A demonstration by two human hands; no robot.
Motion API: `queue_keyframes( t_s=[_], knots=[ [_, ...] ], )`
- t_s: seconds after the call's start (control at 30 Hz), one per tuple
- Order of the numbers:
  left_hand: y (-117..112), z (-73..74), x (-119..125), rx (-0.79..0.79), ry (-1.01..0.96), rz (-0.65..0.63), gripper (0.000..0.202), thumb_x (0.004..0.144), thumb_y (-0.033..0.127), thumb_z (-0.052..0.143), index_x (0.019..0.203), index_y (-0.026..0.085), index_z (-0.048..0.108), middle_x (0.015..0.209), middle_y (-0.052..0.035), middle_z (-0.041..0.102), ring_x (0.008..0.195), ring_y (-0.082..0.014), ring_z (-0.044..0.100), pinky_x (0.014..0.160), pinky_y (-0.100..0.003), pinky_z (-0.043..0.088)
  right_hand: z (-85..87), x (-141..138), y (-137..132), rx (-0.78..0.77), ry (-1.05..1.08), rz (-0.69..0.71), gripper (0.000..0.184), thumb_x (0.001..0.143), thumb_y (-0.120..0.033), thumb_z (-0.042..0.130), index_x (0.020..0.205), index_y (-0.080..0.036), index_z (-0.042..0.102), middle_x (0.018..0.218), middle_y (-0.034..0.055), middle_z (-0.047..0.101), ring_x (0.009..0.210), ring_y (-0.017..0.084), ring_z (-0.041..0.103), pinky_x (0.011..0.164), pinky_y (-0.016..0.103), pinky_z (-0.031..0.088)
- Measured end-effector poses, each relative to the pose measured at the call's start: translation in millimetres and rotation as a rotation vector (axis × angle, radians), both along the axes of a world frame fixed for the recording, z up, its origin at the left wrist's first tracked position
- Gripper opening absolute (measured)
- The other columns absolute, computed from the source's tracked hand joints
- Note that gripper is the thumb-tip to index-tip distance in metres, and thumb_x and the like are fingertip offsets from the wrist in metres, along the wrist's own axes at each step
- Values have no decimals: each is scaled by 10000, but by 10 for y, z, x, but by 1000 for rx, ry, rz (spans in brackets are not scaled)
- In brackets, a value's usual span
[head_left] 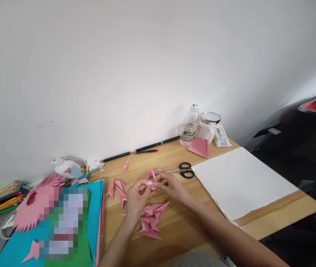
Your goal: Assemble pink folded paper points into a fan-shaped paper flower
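Observation:
Both hands meet over the middle of a wooden table (180,226). My left hand (137,198) and my right hand (170,185) pinch a small folded pink paper piece (149,183) between their fingertips. Just below the hands lies a heap of folded pink paper points (151,220). More pink points (117,189) lie to the left of my left hand, and one (126,164) sits farther back.
Black-handled scissors (181,170) lie behind my right hand. A white sheet (241,181) covers the right side. At the back stand a water bottle (190,126), a white mug (208,126) and a pink paper cone (199,147). Coloured paper sheets (94,200) and a pink paper flower (28,207) lie left.

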State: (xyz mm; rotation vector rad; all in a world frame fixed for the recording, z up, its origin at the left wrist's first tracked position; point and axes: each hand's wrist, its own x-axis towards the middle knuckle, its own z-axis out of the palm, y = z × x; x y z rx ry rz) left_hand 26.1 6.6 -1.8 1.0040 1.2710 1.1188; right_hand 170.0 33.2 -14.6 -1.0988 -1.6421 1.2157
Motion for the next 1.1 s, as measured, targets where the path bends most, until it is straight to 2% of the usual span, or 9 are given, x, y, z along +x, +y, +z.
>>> queue_keyframes(
  t_s=[0.13,0.3,0.5,0.9,1.1],
  knots=[
    [-13,48,15,-15,-16,-6,188,618,262,672,757,152,610,697,-18,714,673,-195,679,678,-333,555,-14,-4,13,33,-30,-4,148,762,-233,562,626,-177,578,823,49,589,938,197,540,576,211,401],
    [-21,130,16,-32,16,-5,206,607,272,677,755,144,614,708,-32,718,686,-201,682,664,-318,554,-58,-8,15,55,-62,-18,152,753,-253,581,622,-174,585,813,36,582,787,157,563,567,208,415],
    [-11,205,-13,-28,71,-84,130,615,218,649,721,144,640,667,-30,713,640,-191,675,603,-277,536,-58,-3,18,52,-66,3,187,759,-277,584,610,-170,549,774,21,552,702,135,536,551,207,401],
    [-23,172,0,-24,91,-72,149,623,220,669,743,134,651,681,-33,713,664,-206,677,657,-321,551,6,-13,-1,77,-55,-45,181,728,-253,600,579,-160,556,795,26,564,659,115,533,494,186,384],
    [-30,122,-7,0,45,-76,191,689,306,645,774,135,657,734,-46,712,704,-208,675,645,-323,559,33,-18,-6,81,-33,-53,166,719,-231,598,578,-163,542,798,32,558,680,123,535,497,190,392]
  ],
)
